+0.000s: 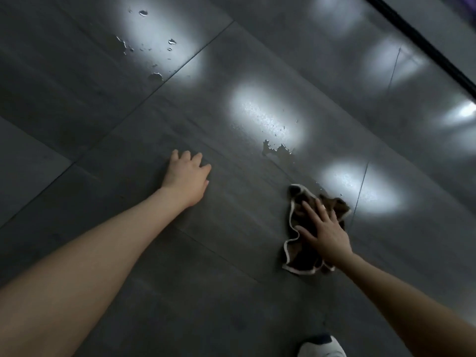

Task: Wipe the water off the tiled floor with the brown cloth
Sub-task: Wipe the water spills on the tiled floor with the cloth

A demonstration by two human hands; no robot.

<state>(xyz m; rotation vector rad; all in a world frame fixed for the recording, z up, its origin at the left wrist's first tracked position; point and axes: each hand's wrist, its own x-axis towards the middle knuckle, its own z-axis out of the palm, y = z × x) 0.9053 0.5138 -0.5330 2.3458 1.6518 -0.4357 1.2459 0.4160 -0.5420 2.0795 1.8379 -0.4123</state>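
Dark grey glossy tiled floor fills the view, with pale lamp reflections lying across it and thin grout lines between the large tiles. On it the right hand presses flat on a crumpled brown cloth with a pale stitched edge. Its fingers are straight and spread apart, pinning the fabric rather than gripping it. The left hand rests on bare tile well to the left of those fingers. Its own fingers are loosely bent and close together, holding nothing, and it seems to serve as a prop. Just beyond the right fingertips lies a ragged patch of water, and a scatter of further droplets sits far beyond the left fingers. A white shoe shows behind the right wrist. Wiping looks to be under way, with much left to do. The next move, I judge, is to push the cloth forward from the fingertips through the near patch, palm kept down so the fabric does not bunch, then carry it across to the far droplets
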